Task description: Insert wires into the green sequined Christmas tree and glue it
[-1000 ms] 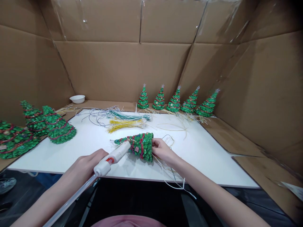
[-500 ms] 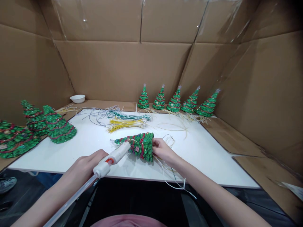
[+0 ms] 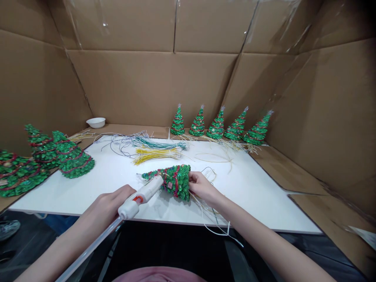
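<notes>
Inside cardboard walls, on a white surface, a glitter tree lies sideways, base gripped by the right hand; the left hand clasps a glue gun, nozzle touching it. Gluing appears underway; the next move likely needs a steady squeeze.

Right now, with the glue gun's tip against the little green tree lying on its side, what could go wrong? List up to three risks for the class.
1. The glue gun nozzle meets the tree close to the right hand gripping its base; hot glue might reach those fingers.
2. Thin wires trail from the base over the white board's front edge and could snag an arm.
3. The left hand holds the gun low over the board, so drips may land there.
</notes>
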`<state>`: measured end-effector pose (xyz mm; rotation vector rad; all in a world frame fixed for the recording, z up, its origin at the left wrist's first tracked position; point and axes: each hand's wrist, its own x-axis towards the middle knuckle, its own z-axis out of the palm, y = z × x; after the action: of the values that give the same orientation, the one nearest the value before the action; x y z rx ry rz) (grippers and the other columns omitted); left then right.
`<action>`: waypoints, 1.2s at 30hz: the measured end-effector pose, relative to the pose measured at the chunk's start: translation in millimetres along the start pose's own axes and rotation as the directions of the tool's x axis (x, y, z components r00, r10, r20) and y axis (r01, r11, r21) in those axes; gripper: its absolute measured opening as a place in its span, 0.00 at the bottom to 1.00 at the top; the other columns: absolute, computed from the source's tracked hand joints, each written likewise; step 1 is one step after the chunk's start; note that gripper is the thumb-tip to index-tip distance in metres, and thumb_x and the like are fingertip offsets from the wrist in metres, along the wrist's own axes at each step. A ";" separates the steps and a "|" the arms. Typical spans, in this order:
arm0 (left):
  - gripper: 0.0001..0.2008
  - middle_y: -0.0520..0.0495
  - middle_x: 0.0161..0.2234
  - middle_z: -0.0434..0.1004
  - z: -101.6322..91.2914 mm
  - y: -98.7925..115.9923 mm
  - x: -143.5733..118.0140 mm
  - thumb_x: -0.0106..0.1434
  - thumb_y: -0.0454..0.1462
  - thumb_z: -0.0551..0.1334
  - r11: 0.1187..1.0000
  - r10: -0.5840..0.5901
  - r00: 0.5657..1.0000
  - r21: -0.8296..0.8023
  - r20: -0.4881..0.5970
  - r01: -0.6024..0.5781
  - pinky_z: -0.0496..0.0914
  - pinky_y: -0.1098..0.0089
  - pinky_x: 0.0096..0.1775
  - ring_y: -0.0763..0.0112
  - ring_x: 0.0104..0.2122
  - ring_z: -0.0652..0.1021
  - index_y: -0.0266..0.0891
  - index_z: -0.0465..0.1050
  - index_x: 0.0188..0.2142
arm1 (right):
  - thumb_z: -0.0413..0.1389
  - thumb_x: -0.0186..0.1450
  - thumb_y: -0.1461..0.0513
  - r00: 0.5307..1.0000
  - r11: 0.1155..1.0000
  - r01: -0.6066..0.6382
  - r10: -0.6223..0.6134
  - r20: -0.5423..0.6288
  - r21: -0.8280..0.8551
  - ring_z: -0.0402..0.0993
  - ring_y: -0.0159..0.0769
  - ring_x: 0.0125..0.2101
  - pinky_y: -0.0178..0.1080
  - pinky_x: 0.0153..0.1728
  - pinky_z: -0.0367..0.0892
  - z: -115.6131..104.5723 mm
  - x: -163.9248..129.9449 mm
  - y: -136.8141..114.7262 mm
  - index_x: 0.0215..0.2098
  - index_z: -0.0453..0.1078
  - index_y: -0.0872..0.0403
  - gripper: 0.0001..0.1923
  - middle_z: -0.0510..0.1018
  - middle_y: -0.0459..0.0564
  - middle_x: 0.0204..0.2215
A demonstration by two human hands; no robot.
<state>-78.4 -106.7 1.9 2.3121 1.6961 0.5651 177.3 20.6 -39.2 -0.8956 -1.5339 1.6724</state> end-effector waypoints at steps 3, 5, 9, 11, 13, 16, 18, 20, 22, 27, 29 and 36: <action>0.06 0.54 0.31 0.69 1.2 -1.3 -0.9 0.63 0.36 0.49 1.000 -0.009 1.000 0.000 0.011 0.009 0.61 0.76 0.31 0.75 0.26 0.71 0.41 0.63 0.34 | 0.64 0.49 0.58 1.000 1.000 -0.004 0.004 0.002 0.007 0.79 0.45 0.37 0.44 0.40 0.70 0.3 0.4 0.6 0.35 0.78 0.59 0.17 0.83 0.54 0.37; 0.06 0.54 0.31 0.69 1.8 -2.0 -1.7 0.63 0.36 0.49 1.000 -0.014 1.000 0.003 0.010 0.014 0.61 0.76 0.31 0.75 0.26 0.71 0.41 0.63 0.34 | 0.65 0.49 0.57 1.000 1.000 -0.014 0.014 0.005 0.024 0.79 0.45 0.36 0.44 0.41 0.70 0.9 0.6 1.1 0.35 0.78 0.59 0.17 0.83 0.54 0.37; 0.06 0.53 0.31 0.69 2.2 -2.4 -1.9 0.63 0.36 0.49 1.000 -0.010 1.000 -0.004 0.011 0.010 0.61 0.75 0.31 0.74 0.26 0.71 0.42 0.63 0.34 | 0.65 0.49 0.57 1.000 0.999 -0.023 0.022 0.007 0.046 0.79 0.45 0.36 0.44 0.40 0.70 1.6 0.2 1.1 0.34 0.78 0.58 0.17 0.83 0.53 0.36; 0.06 0.53 0.31 0.70 2.7 -2.3 -1.2 0.63 0.37 0.49 1.000 -0.004 1.000 -0.003 0.004 0.004 0.61 0.75 0.31 0.74 0.26 0.71 0.42 0.63 0.35 | 0.65 0.49 0.57 1.000 0.999 -0.010 0.010 0.005 0.030 0.79 0.46 0.36 0.44 0.41 0.70 1.4 -0.1 0.4 0.34 0.78 0.58 0.17 0.83 0.53 0.36; 0.06 0.52 0.32 0.70 3.9 -2.4 -0.5 0.63 0.37 0.49 1.000 0.003 1.000 0.004 -0.008 -0.003 0.62 0.76 0.31 0.74 0.26 0.71 0.42 0.63 0.35 | 0.65 0.50 0.56 1.000 1.000 0.006 -0.006 0.006 0.010 0.79 0.46 0.37 0.44 0.41 0.70 0.9 -0.2 0.1 0.35 0.78 0.58 0.17 0.83 0.53 0.37; 0.08 0.51 0.33 0.71 6.6 -3.5 -0.2 0.64 0.39 0.47 1.000 0.005 1.000 0.022 -0.014 -0.005 0.62 0.76 0.31 0.73 0.27 0.71 0.42 0.62 0.36 | 0.64 0.51 0.55 1.000 1.000 0.013 -0.013 0.008 -0.006 0.79 0.46 0.37 0.45 0.41 0.70 -0.1 0.3 0.8 0.35 0.78 0.58 0.17 0.83 0.54 0.36; 0.08 0.51 0.33 0.71 7.9 -4.8 -1.1 0.64 0.40 0.47 0.999 0.003 1.000 0.035 -0.013 -0.003 0.62 0.76 0.31 0.73 0.26 0.71 0.42 0.62 0.35 | 0.64 0.51 0.55 1.000 1.000 0.013 -0.013 0.003 -0.012 0.79 0.46 0.37 0.45 0.41 0.70 -0.6 0.8 1.8 0.35 0.78 0.59 0.17 0.83 0.54 0.36; 0.08 0.52 0.32 0.70 8.1 -6.1 -2.4 0.64 0.40 0.47 0.999 0.002 1.000 0.042 -0.017 -0.001 0.62 0.76 0.30 0.73 0.26 0.71 0.42 0.62 0.35 | 0.65 0.51 0.56 1.000 1.000 0.012 -0.012 0.003 -0.014 0.79 0.46 0.37 0.45 0.41 0.70 -0.8 1.0 2.1 0.35 0.78 0.58 0.17 0.83 0.54 0.36; 0.07 0.52 0.32 0.70 7.0 -6.7 -3.6 0.64 0.39 0.48 0.999 0.005 1.000 0.038 -0.024 -0.004 0.62 0.76 0.30 0.74 0.26 0.71 0.42 0.62 0.35 | 0.65 0.51 0.56 1.000 1.000 0.003 -0.003 0.014 -0.010 0.79 0.46 0.38 0.45 0.42 0.70 -0.5 0.8 1.4 0.36 0.78 0.58 0.17 0.83 0.54 0.38; 0.07 0.54 0.31 0.69 1.5 -2.7 -3.2 0.63 0.36 0.49 1.000 -0.010 1.000 0.006 -0.015 0.010 0.62 0.76 0.30 0.75 0.26 0.71 0.41 0.64 0.36 | 0.64 0.51 0.56 1.000 1.000 0.004 -0.003 0.028 -0.021 0.78 0.47 0.41 0.45 0.44 0.70 1.1 -0.3 -2.1 0.37 0.78 0.58 0.18 0.82 0.55 0.41; 0.07 0.54 0.31 0.70 -0.4 -1.4 -1.8 0.63 0.36 0.48 1.000 -0.015 1.000 0.010 -0.022 0.015 0.62 0.77 0.30 0.75 0.26 0.71 0.42 0.64 0.35 | 0.64 0.51 0.56 1.000 1.000 0.007 -0.007 0.020 -0.018 0.79 0.47 0.40 0.45 0.43 0.70 1.1 -0.2 -2.1 0.37 0.78 0.58 0.18 0.82 0.54 0.40; 0.08 0.52 0.35 0.72 -2.4 -13.2 0.6 0.63 0.34 0.50 0.997 0.069 0.998 0.024 -0.005 -0.069 0.64 0.79 0.32 0.75 0.29 0.74 0.42 0.64 0.40 | 0.64 0.50 0.57 1.000 1.000 0.004 -0.004 -0.003 -0.020 0.79 0.46 0.36 0.44 0.40 0.71 -1.1 2.0 1.9 0.35 0.78 0.58 0.16 0.83 0.53 0.37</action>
<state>-90.7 -102.2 -1.0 2.3961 1.6397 0.5680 177.2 22.8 -41.2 -0.9045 -1.5524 1.6552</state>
